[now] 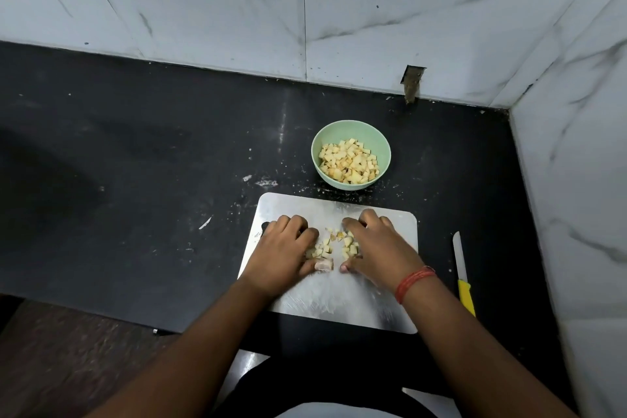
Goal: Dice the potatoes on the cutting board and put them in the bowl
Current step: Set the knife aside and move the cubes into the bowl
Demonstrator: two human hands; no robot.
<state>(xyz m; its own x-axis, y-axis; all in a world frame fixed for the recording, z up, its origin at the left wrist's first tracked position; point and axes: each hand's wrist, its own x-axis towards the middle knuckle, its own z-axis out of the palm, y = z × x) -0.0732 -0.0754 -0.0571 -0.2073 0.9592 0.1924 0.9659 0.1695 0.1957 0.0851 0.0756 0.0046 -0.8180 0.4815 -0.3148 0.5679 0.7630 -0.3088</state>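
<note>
A small heap of diced potato (334, 244) lies on the metal cutting board (339, 302). My left hand (283, 249) and my right hand (376, 244) rest palm-down on either side of the heap, fingers curved inward and touching the dice. Neither hand has lifted any pieces. A pale potato end piece (324, 265) sits by my left thumb. Just beyond the board stands a pale green bowl (382, 146), partly filled with potato cubes (349, 161).
A yellow-handled knife (462, 273) lies on the black counter (135, 163) to the right of the board, blade pointing away. Marble-tiled walls close in at the back and right. Potato scraps and smears dot the counter near the bowl.
</note>
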